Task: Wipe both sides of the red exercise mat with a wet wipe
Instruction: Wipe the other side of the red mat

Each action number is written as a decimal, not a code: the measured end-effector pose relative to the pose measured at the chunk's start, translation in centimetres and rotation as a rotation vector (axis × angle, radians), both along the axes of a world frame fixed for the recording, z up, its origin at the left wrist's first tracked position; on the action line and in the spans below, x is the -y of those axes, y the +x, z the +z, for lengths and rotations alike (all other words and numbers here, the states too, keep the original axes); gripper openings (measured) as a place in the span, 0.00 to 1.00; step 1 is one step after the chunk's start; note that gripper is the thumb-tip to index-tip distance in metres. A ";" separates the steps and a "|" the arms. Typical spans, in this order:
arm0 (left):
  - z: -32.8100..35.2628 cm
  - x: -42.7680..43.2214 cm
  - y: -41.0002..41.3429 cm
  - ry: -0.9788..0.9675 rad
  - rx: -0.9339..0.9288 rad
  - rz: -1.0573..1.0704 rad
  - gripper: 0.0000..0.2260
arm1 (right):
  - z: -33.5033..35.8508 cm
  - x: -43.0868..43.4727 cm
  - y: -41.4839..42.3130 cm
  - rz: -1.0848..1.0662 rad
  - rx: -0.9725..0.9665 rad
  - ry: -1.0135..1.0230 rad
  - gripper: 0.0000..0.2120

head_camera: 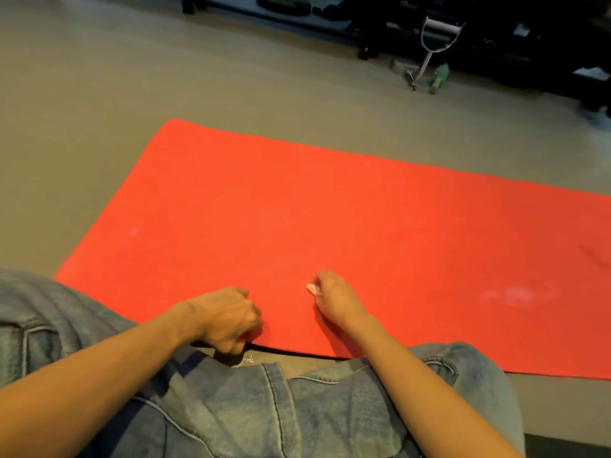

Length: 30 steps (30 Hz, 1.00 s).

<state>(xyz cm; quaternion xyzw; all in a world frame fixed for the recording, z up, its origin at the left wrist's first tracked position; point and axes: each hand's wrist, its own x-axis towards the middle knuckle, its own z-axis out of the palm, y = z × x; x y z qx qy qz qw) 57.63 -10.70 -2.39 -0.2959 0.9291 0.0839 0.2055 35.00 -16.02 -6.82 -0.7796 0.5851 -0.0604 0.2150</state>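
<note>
The red exercise mat (330,219) lies flat on the grey floor and runs off the right edge of the view. My left hand (228,320) is curled at the mat's near edge and grips that edge between thumb and fingers. A little to the right, my right hand (332,297) rests on the mat with its fingers curled round a small white wet wipe (312,289). Only a bit of the wipe shows, at the fingertips.
My legs in blue jeans (281,408) are folded at the mat's near edge. Dark gym equipment (496,38), a metal cable handle (433,44) and a small green object (439,77) stand at the far right. Bare grey floor (132,94) lies beyond and to the left of the mat.
</note>
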 end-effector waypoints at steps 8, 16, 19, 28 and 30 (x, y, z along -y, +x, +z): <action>-1.5 -0.5 -0.4 -0.091 0.139 0.076 0.24 | 1.1 -3.4 1.2 0.608 -0.150 0.042 0.10; -1.3 -0.3 -2.5 -0.115 0.185 0.067 0.13 | 0.8 -1.6 1.5 0.287 -0.103 -0.004 0.06; 0.1 0.2 -2.8 -0.066 0.125 0.065 0.10 | 1.5 -3.1 1.3 0.395 -0.026 0.098 0.05; -1.0 0.2 -1.2 -0.030 0.049 0.185 0.20 | -0.8 1.1 -0.5 -0.116 0.063 -0.086 0.07; -2.1 0.9 -1.6 -0.203 -0.108 0.381 0.23 | -0.7 2.7 -1.0 -0.252 0.130 -0.143 0.09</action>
